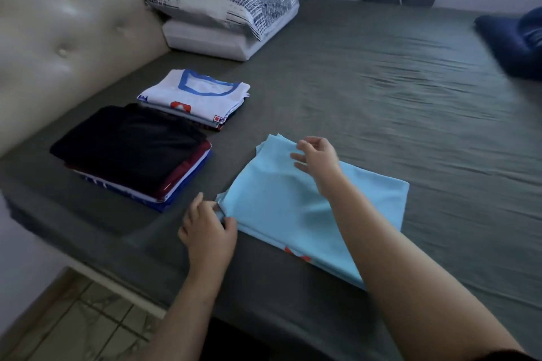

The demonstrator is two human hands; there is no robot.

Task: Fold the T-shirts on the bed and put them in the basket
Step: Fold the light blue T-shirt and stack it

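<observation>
right forearm: nearest the lens, runs from bottom right up and left across the light blue partly folded T-shirt (281, 199)
right hand (315, 157): over the shirt's far left corner, fingers spread and loosely bent, tips at or just above the cloth; I read it as open, no pinch visible
left hand (209, 224): at the shirt's near left corner, thumb and fingers pinching the cloth edge there
shirt position: flat on the grey bedsheet (381, 82), close to the near bed edge, an orange print peeking out at the near hem
long axis: runs from the near right edge up to the far left corner, roughly along the right forearm
key relation: both hands sit on the shirt's left long edge, left at the near end, right at the far end; free cloth lies to their right
next move (judgement): likely a fold of that left edge rightward, or a half fold along the axis; right hand needs a grip first
nearer hand: left, to the two piles
folded piles: dark stack of folded shirts (132, 152) and white shirt with blue collar on a second stack (196, 94), left of the blue shirt, apart from it
basket: not in view
progress (judgement): folding partly done, nothing basketed
</observation>
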